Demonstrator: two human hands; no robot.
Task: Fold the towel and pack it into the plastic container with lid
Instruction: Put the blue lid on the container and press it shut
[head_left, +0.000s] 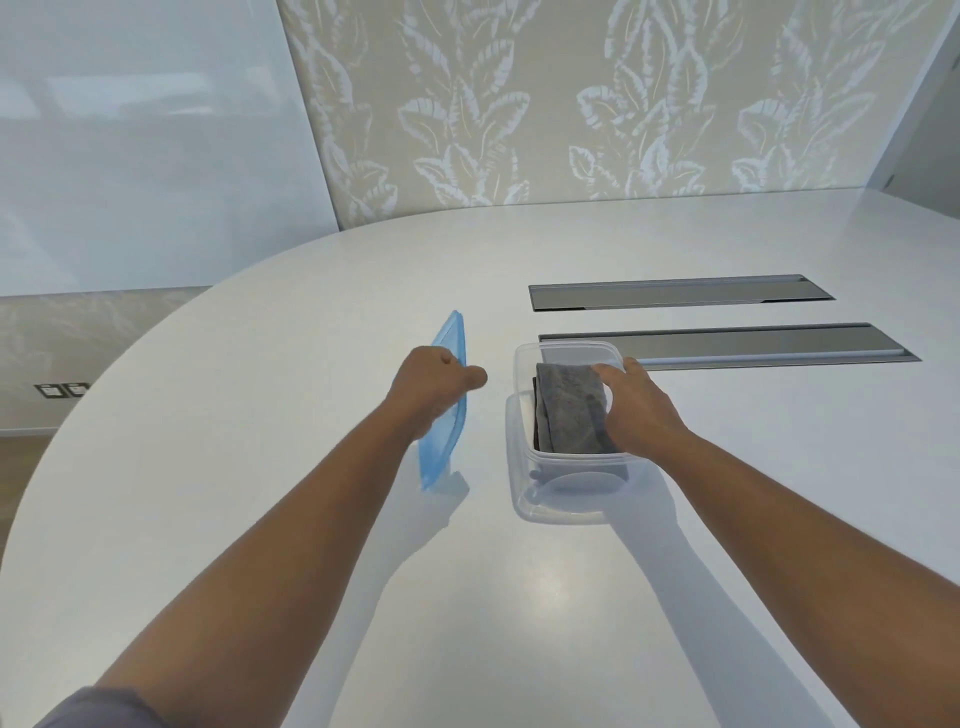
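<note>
Grey towel (571, 408) lies folded in the container (566, 493), pressed flat by the right hand (641, 410), while the left hand (431, 384), seemingly clamped, tilts the lid (441, 415) up off the tabletop (311, 519) for closing.

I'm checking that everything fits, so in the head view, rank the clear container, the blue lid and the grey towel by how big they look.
1. Clear container, the largest.
2. Blue lid: held on edge by the left hand, so it looks narrow and its rank is unsure.
3. Grey towel, folded inside the container.
</note>
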